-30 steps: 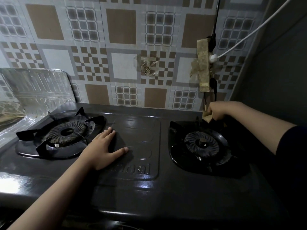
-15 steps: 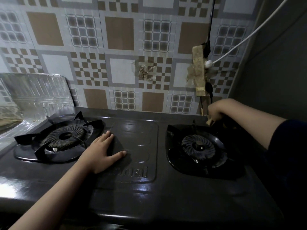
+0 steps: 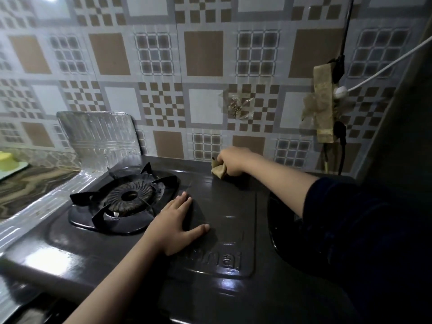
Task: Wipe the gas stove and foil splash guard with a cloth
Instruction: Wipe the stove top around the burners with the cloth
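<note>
Where the marbled counter (image 3: 28, 185) met the left edge of the frame, a yellow-green object (image 3: 7, 160) sat on a pale tray, too cropped to identify. Just right of it, the foil splash guard (image 3: 98, 134) stood upright against the patterned tile wall (image 3: 203, 52), with more foil running forward along the left side of the gas stove (image 3: 98, 251). The left burner (image 3: 127, 198) lay uncovered under its black pan support. Beside that burner, the left hand (image 3: 174, 226) lay flat on the raised centre panel, fingers straight and thumb spread toward the right, holding nothing. Farther back, near the stove's rear edge and the wall, the right hand (image 3: 232, 161) was curled tightly round a crumpled tan cloth (image 3: 218, 170), pressing it onto the stove top. Its dark sleeve (image 3: 364, 230) hid most of the right burner. On the wall at far right hung a taped-up power strip (image 3: 323, 106) with a white cord (image 3: 383, 69) plugged in.
</note>
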### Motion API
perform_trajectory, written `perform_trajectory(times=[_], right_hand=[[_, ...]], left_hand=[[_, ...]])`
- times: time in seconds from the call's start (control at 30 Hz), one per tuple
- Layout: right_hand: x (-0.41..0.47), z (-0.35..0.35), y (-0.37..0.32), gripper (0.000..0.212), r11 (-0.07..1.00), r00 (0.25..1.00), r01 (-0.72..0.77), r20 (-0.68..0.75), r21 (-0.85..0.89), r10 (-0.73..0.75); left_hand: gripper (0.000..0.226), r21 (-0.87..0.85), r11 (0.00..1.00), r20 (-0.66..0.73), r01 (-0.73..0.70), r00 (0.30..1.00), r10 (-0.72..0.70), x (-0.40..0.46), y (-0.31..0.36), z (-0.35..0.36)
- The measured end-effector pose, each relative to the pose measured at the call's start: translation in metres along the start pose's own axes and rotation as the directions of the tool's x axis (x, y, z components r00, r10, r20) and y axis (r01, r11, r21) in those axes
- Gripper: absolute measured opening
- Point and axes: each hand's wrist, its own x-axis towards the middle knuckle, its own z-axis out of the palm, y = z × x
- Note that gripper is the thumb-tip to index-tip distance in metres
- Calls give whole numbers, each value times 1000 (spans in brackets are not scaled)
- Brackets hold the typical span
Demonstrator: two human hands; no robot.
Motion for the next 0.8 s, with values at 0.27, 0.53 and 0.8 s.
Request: perform_trajectory(times=[0.27, 0.53, 0.8], right_hand=[[2, 5, 15, 26, 996, 995, 7, 98, -88, 2], [-30, 7, 61, 29, 993, 987, -101, 115, -66, 108], [-41, -16, 65, 30, 945, 960, -195, 147, -263, 239]], left_hand=[[134, 19, 1000, 9, -19, 1000, 19, 0, -1, 1], [123, 31, 1000, 24, -3, 1000, 2, -1, 2, 1], [91, 155, 986, 3, -55, 998, 56, -6, 9, -3]])
